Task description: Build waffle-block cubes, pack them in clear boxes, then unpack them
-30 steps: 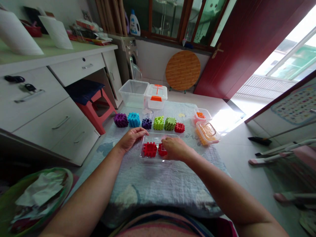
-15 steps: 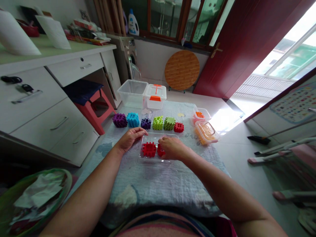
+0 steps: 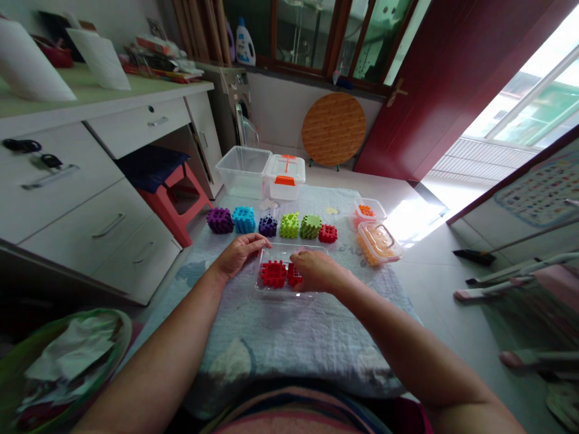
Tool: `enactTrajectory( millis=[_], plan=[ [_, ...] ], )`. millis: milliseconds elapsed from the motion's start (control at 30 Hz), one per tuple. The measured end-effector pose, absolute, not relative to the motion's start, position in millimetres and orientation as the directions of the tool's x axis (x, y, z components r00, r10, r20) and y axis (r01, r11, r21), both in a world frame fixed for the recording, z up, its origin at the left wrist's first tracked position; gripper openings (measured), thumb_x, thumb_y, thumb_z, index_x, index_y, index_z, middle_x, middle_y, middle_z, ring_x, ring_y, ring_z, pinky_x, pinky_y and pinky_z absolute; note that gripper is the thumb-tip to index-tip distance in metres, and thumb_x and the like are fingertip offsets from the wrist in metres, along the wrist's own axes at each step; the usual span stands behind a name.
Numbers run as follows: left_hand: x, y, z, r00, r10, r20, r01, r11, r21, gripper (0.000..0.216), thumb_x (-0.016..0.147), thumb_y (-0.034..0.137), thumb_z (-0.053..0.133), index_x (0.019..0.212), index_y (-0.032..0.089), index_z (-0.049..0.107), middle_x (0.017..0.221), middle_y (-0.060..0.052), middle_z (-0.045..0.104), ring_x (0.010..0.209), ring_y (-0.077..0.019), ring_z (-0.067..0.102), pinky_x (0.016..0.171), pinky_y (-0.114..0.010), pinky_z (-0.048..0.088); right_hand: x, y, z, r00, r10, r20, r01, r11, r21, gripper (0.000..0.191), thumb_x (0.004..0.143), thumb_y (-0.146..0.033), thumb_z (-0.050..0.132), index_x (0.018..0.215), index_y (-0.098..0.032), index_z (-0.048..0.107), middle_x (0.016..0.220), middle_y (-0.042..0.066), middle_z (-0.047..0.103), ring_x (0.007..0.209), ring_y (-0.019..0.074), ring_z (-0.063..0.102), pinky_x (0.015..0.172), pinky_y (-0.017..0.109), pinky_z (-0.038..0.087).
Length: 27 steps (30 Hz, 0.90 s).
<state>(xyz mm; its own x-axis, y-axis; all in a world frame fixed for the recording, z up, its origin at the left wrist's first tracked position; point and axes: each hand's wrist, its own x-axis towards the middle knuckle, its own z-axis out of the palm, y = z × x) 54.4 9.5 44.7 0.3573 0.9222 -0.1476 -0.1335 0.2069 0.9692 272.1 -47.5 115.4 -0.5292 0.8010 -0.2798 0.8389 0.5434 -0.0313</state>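
A clear shallow tray (image 3: 275,290) lies on the quilted cloth (image 3: 289,331) in front of me. Inside it sit a red gear-edged block (image 3: 274,274) and a second red piece (image 3: 294,275). My left hand (image 3: 239,253) grips the tray's left far rim, fingers curled over it. My right hand (image 3: 316,271) reaches into the tray with its fingers closed on the second red piece, partly hiding it. Beyond the tray runs a row of blocks: purple (image 3: 220,220), blue (image 3: 243,219), dark purple (image 3: 268,225), lime (image 3: 290,225), green (image 3: 310,226), red (image 3: 328,233).
Two lidded boxes with orange pieces (image 3: 379,243) stand at the right. A clear bin (image 3: 244,170) and an orange-latched box (image 3: 284,176) sit at the cloth's far end. White drawers (image 3: 90,211) and a red stool (image 3: 169,193) are left; a green basket (image 3: 58,361) is near left.
My right hand has shifted slightly left inside the tray onto the second red piece. The left hand keeps its hold on the rim.
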Motion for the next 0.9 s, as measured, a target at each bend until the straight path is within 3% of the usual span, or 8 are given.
enactTrajectory(
  millis=[367,700,800,900],
  plan=[
    [55,9,46,0.366,0.92,-0.139,-0.114,0.192,0.975,0.027,0.07,0.041,0.076,0.079,0.016,0.073,0.064,0.0,0.059,0.055,-0.0094,0.045,0.053,-0.023,0.032,274,-53,122,-0.492,0.79,-0.366,0.843,0.537,0.026,0.043,0.074,-0.022,0.066,0.115,-0.011,0.064,0.109,0.019,0.07,0.095,0.0279,0.069,0.073,0.032,0.055],
    [54,9,47,0.374,0.916,-0.143,-0.094,0.19,0.977,0.027,0.072,0.042,0.075,0.081,0.016,0.073,0.062,0.001,0.056,0.054,-0.0094,0.043,0.052,-0.023,0.03,275,-55,130,-0.523,0.748,-0.409,0.821,0.571,-0.005,0.032,0.077,-0.023,0.066,0.108,-0.016,0.068,0.104,0.015,0.071,0.094,0.0262,0.069,0.073,0.032,0.053],
    [55,8,50,0.372,0.917,-0.145,-0.101,0.195,0.975,0.027,0.069,0.041,0.077,0.08,0.016,0.073,0.061,0.001,0.056,0.054,-0.0094,0.043,0.053,-0.023,0.031,286,-53,150,-0.569,0.733,-0.373,0.812,0.573,-0.113,0.035,0.076,-0.025,0.069,0.11,-0.014,0.067,0.108,0.014,0.07,0.098,0.024,0.067,0.078,0.03,0.05],
    [56,7,52,0.367,0.919,-0.142,-0.103,0.192,0.976,0.028,0.069,0.041,0.077,0.08,0.015,0.073,0.063,0.0,0.057,0.055,-0.0096,0.043,0.052,-0.023,0.031,311,-39,172,-0.565,0.792,-0.232,0.819,0.503,-0.275,0.036,0.082,-0.03,0.066,0.116,-0.02,0.063,0.108,0.007,0.071,0.095,0.018,0.065,0.079,0.026,0.047]
  ],
)
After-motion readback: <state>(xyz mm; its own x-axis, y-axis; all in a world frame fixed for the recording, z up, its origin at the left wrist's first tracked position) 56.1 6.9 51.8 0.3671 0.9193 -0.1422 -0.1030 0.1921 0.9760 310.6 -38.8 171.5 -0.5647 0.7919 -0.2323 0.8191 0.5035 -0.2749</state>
